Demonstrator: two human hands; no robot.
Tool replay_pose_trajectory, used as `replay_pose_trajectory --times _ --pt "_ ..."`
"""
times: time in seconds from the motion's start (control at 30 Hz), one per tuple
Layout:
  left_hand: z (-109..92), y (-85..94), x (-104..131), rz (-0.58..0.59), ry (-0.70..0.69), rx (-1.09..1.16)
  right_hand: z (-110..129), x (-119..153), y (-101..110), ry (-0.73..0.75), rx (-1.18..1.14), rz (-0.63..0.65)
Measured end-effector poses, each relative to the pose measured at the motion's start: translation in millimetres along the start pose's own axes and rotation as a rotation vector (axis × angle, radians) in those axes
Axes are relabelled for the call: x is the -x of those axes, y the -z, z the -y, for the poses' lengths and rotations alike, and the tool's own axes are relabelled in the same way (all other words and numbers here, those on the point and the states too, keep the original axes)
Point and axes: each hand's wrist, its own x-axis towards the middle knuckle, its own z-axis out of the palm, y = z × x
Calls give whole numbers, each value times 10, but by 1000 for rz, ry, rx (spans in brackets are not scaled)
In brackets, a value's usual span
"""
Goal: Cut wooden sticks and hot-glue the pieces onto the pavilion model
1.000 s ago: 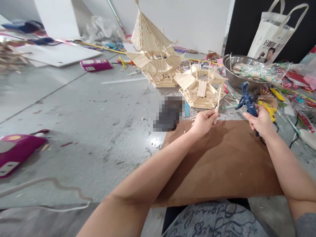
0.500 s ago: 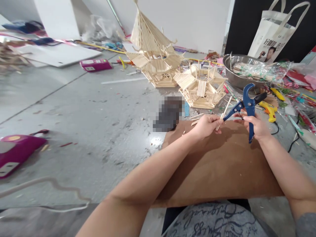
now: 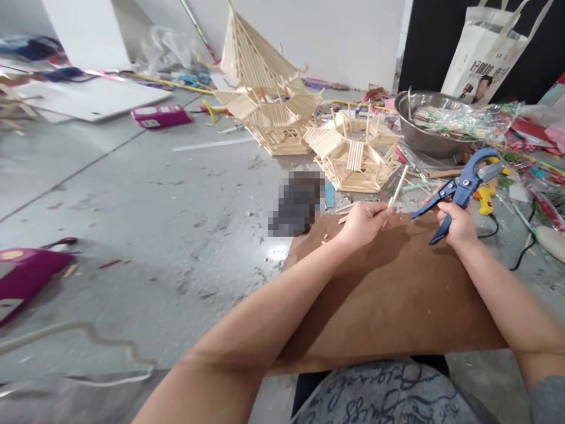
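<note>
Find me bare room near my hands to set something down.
Mostly bare: the brown sheet, from below your left hand and right hand back to your shirt. Also the grey floor between the nearer magenta box and the pixelated patch, bar scraps and stains. Crowded: around the steel bowl and yellow glue gun.

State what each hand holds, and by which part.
Left hand: thin wooden stick, pinched near its lower end. Right hand: blue pipe cutter, gripped at its handles.
</note>
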Motion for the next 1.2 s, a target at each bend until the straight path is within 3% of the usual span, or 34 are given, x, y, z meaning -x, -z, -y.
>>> replay_pose_trajectory --times 0.07,0.13,0.23,0.37,0.93,1.2 --pt "23 24 -9 -79 -49 -84 6 2 59 74 256 -201" --pt "41 40 -10 -118 -104 -135 35 19 76 198 515 -265" --pt "58 57 -5 -177 -156 -246 58 47 34 368 770 -130" --pt "84 72 -5 -233 -205 -374 4 65 -41 405 950 -26" --pt "173 56 -21 -357 -650 -770 24 198 -177 355 975 112" --pt "175 53 -22 -364 -744 -837 76 226 -189 338 986 147"
